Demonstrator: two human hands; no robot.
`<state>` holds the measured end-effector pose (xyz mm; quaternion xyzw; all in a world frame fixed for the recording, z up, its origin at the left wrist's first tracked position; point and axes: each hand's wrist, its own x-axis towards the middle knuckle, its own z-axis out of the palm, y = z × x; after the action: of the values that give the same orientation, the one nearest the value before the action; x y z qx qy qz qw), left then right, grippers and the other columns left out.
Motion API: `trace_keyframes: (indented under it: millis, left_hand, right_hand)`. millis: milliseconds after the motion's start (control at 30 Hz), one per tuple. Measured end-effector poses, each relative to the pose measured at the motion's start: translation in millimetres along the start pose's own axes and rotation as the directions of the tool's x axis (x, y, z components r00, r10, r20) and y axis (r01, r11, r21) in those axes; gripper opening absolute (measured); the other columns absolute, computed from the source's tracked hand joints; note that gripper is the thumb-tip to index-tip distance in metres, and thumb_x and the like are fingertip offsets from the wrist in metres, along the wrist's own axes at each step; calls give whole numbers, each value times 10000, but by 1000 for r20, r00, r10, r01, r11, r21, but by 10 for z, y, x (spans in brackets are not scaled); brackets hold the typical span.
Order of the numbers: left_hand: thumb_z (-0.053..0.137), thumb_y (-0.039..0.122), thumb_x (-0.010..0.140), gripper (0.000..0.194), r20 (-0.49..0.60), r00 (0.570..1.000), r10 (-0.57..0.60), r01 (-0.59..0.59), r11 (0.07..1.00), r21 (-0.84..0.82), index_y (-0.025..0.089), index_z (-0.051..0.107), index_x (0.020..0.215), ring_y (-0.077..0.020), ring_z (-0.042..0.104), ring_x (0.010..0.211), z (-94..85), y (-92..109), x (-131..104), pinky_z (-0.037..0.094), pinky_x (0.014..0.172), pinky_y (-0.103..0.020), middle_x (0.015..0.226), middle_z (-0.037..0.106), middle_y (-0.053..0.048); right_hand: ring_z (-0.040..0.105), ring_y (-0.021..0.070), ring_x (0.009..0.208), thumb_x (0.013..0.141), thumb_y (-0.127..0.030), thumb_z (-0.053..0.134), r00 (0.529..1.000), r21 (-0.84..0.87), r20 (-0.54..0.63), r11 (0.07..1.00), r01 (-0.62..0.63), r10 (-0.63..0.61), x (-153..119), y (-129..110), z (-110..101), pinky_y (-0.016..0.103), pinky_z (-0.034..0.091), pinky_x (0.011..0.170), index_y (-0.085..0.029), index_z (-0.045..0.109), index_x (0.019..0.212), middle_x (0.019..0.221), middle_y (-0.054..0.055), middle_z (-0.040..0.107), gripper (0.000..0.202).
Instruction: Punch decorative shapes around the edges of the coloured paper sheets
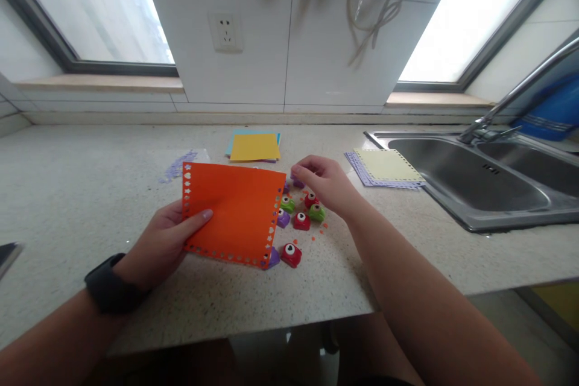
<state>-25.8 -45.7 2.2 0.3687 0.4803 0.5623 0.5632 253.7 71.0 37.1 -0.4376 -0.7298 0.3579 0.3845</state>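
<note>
My left hand (167,232) grips an orange sheet of paper (235,211) by its left side, thumb on top. Small shapes such as stars, hearts and dots are punched along the sheet's left, bottom and right edges; its top edge is plain. Beyond the sheet's upper right corner, the fingers of my right hand (323,178) close on a purple craft punch (297,182), mostly hidden by them. Red craft punches (301,221), green craft punches (316,213) and more purple ones stand just below. Another red punch (291,254) sits nearer the front, beside a partly covered purple one.
Behind the sheet lie yellow and blue papers (256,148). Punched cream and lilac sheets (389,166) are stacked beside the steel sink (470,181). Lilac paper bits (181,166) form a pile at left. Orange bits are scattered among the punches. A dark flat object (8,253) lies far left.
</note>
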Motion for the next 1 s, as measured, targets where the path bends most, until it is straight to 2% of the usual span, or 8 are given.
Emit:
trace_keyframes:
  millis: [167, 367, 467, 667, 1000]
  left_hand:
    - [824, 228, 783, 353, 34, 999, 5, -4, 1000, -30, 204, 762, 1129, -263, 778, 878, -13, -10, 11, 664, 763, -341, 1056, 807, -73]
    - [822, 237, 789, 330, 80, 997, 22, -19, 999, -34, 212, 773, 1114, -270, 777, 884, -35, -28, 34, 662, 754, -340, 1053, 808, -80]
    - [823, 242, 790, 327, 84, 996, 23, -21, 999, -29, 209, 775, 1112, -271, 778, 880, -47, -49, 45, 661, 750, -338, 1049, 808, -86]
    - [814, 252, 803, 334, 92, 995, 29, -28, 1000, -7, 212, 769, 1132, -269, 775, 904, -68, -71, 61, 656, 779, -340, 1072, 804, -89]
    - [803, 268, 819, 335, 116, 993, 9, -9, 1000, 3, 232, 761, 1149, -258, 772, 935, -42, -50, 57, 640, 835, -348, 1104, 798, -75]
  right_hand:
    - [587, 170, 599, 867, -506, 636, 979, -280, 172, 958, -58, 109, -15, -6, -23, 322, 414, 547, -194, 739, 857, 742, 63, 711, 329]
    - [622, 213, 730, 859, -403, 649, 968, -508, 244, 841, 184, -65, 3, 25, 7, 368, 453, 666, -224, 772, 816, 795, 83, 732, 222]
    - [635, 226, 759, 856, -397, 651, 965, -534, 253, 822, 197, -67, 4, 49, 10, 384, 465, 697, -232, 781, 850, 822, 83, 747, 210]
    - [633, 209, 716, 880, -429, 628, 956, -511, 291, 840, 184, -32, -10, 67, 46, 352, 456, 643, -232, 765, 852, 816, 73, 748, 242]
    - [616, 173, 737, 923, -309, 571, 922, -494, 383, 829, 261, -62, -11, 15, 121, 292, 424, 652, -212, 703, 818, 835, 48, 721, 195]
